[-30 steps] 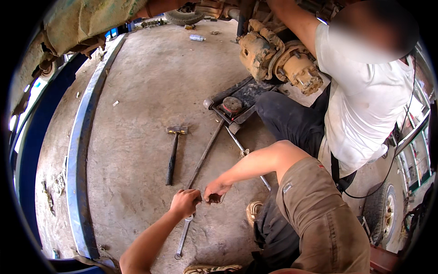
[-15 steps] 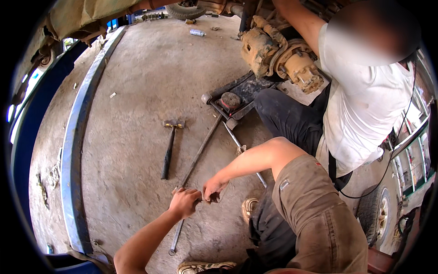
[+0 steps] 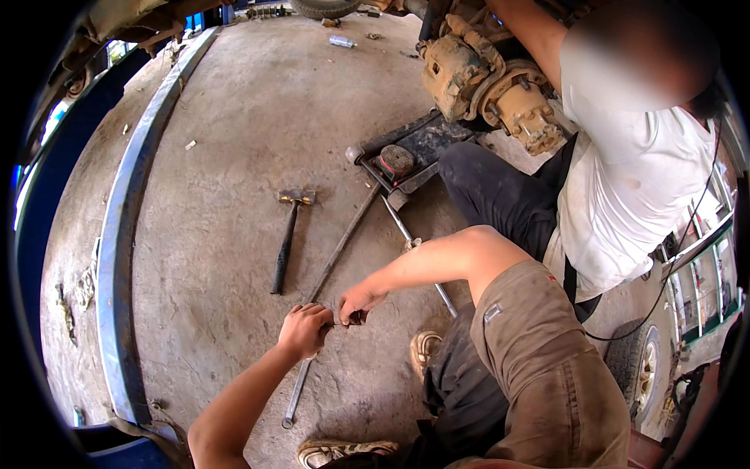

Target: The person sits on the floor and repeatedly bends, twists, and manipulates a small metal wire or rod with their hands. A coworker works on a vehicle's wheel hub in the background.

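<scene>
My left hand [image 3: 305, 331] is closed in a fist above the concrete floor. Close beside it, my right hand [image 3: 361, 301] has its fingers bent down in a pinch. Between the two shows a short, thin dark piece [image 3: 337, 324], too small to name; my fingers hide most of it. Below my left hand a long metal bar [image 3: 294, 397] with a ring at its near end lies on the floor. Left of the bar rests a hammer [image 3: 287, 242] with a black handle, apart from both hands.
Ahead stands a low floor jack [image 3: 422, 148] with a round pad [image 3: 397, 160], its silver handle [image 3: 398, 221] slanting toward me. A co-worker [image 3: 625, 180] in a white shirt sits at right by a tan axle housing [image 3: 492, 86]. A blue metal rail [image 3: 121, 258] runs along the left.
My hands have shifted slightly up and left in the picture, still close together around the small piece. The whole view has tilted a little. The hammer and bar stay on the floor.
</scene>
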The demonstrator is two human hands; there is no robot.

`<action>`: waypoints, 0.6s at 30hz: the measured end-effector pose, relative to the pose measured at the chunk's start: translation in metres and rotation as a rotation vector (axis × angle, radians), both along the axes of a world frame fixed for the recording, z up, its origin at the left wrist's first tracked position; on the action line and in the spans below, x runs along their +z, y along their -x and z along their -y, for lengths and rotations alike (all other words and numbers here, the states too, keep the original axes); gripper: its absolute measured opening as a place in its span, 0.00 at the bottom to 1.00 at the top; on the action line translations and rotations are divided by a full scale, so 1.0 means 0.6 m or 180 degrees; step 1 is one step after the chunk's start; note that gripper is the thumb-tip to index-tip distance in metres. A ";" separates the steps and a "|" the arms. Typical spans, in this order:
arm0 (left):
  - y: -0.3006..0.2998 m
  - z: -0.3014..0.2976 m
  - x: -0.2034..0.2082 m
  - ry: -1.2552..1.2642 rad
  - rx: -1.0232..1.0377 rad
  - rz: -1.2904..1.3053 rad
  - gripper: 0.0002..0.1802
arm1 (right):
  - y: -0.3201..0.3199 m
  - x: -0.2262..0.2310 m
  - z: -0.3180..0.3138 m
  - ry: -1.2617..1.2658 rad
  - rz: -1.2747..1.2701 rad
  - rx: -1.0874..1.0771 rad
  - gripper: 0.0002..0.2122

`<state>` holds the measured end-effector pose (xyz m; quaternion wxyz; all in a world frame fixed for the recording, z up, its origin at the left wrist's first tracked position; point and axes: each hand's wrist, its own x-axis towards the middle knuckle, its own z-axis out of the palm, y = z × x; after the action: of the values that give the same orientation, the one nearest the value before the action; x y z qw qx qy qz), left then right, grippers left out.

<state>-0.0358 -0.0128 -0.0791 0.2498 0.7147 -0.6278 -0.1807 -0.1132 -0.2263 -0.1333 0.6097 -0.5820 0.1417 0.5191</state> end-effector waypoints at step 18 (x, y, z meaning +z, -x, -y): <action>-0.024 0.005 -0.021 -0.0611 0.0687 -0.0106 0.06 | -0.031 -0.043 -0.031 0.1146 0.1207 0.0437 0.08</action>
<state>-0.0215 -0.0158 -0.0919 0.2088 0.7956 -0.5228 -0.2238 -0.0946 -0.2079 -0.1590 0.4753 -0.7761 0.0752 0.4074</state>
